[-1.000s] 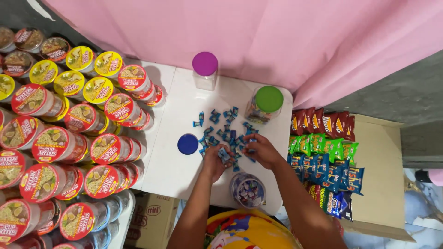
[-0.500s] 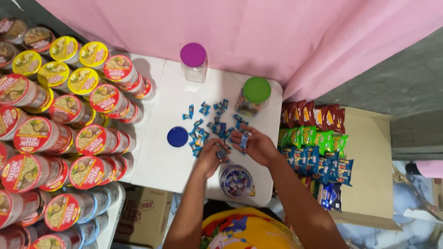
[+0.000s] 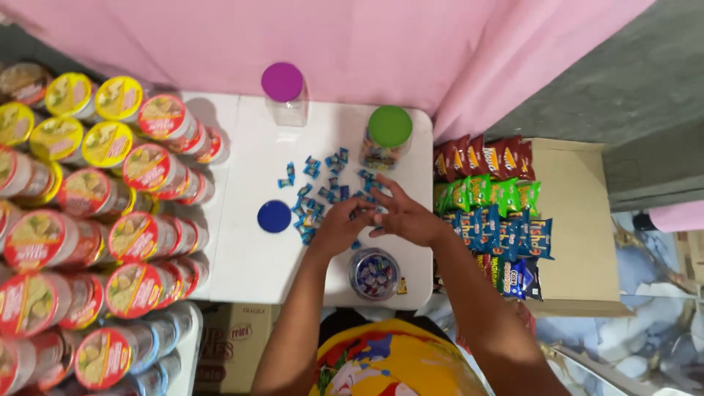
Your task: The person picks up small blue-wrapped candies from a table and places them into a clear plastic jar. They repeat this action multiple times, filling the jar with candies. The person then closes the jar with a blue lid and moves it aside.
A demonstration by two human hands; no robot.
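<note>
Small blue-wrapped candies [image 3: 317,192] lie scattered on a white table [image 3: 246,257]. My left hand [image 3: 341,226] curls over the near edge of the pile, fingers closed on a few candies. My right hand [image 3: 402,216] rests beside it with fingers spread over the candies. Just below both hands stands an open clear jar [image 3: 374,273] with wrapped candies inside. Its blue lid [image 3: 274,216] lies flat on the table to the left of the pile.
A purple-lidded clear jar [image 3: 284,92] and a green-lidded jar [image 3: 388,136] stand at the table's back. Stacked cup-noodle tubs [image 3: 95,213] fill the left. Snack packets [image 3: 493,209] sit on a cardboard box [image 3: 579,227] at right. A pink cloth [image 3: 381,44] hangs behind.
Both hands stay at the candy pile; the right hand's fingers have spread out over the candies. The camera view has shifted a little.
</note>
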